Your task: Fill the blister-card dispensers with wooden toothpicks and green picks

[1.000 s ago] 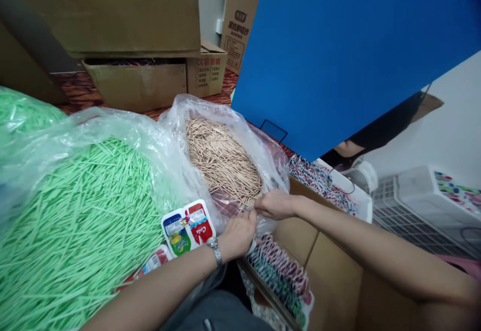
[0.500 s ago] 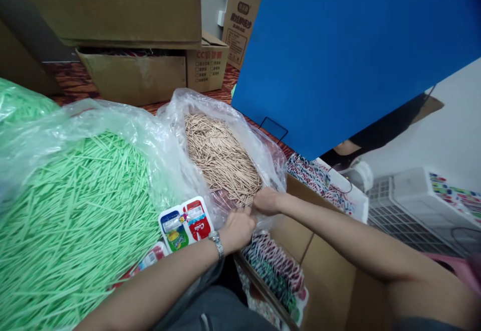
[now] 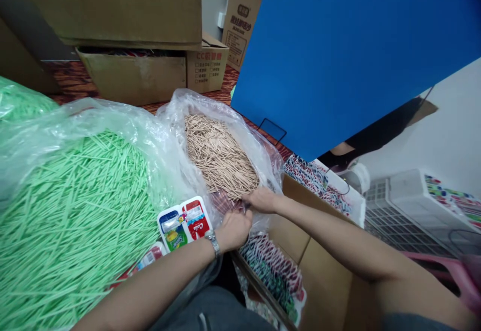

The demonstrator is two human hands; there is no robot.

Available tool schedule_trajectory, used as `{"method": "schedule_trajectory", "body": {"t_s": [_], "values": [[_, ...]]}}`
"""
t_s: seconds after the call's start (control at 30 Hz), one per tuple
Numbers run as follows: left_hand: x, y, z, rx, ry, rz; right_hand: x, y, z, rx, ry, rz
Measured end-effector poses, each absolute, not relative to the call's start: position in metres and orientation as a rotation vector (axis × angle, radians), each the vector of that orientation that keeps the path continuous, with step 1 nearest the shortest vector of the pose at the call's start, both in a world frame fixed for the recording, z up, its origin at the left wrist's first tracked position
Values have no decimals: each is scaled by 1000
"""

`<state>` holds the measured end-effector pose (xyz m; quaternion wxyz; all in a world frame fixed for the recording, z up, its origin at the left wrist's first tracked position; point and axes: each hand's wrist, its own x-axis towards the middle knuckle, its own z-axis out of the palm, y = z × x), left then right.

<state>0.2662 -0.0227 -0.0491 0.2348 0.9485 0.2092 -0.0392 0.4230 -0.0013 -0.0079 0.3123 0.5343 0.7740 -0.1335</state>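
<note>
My left hand (image 3: 236, 228), with a metal watch (image 3: 213, 243) on the wrist, is closed at the near edge of a clear plastic bag (image 3: 225, 105). Right beside it, my right hand (image 3: 261, 199) is pinched shut at the lower edge of the thin tan sticks (image 3: 221, 158) in that bag. What either hand holds is too small or hidden to make out. Left of my left hand lies a printed two-part pack (image 3: 185, 223), marked Cola and Sprite, partly over the green sticks (image 3: 82, 205) in another plastic bag.
An open cardboard box (image 3: 323, 271) with a row of packs (image 3: 272, 266) stands below my right arm. More packs sit in a white container (image 3: 358, 210). A blue board (image 3: 338, 45) fills the upper right. Cardboard boxes (image 3: 135, 75) are behind; another person's arm (image 3: 343, 149) shows beyond the board.
My right hand has shifted slightly left, and its fingers now meet close to my left fingertips. My left hand has barely moved. The bags and packs stay in place.
</note>
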Motion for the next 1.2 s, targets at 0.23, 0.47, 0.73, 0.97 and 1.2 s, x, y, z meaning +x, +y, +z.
{"method": "schedule_trajectory", "body": {"t_s": [0.23, 0.47, 0.73, 0.97, 1.2], "values": [[275, -20, -64, 2586, 627, -97, 427, -3, -3, 1285, 2026, -369], [275, -23, -59, 2628, 571, -25, 433, 1, -15, 1452, 2112, -304], [276, -26, -66, 2660, 608, 64, 437, -1, -12, 1401, 2116, -290], [278, -25, -73, 2676, 532, 66, 436, -4, -20, 1375, 2094, -248], [274, -26, -76, 2701, 508, 54, 435, -1, -22, 1496, 2226, -138]]}}
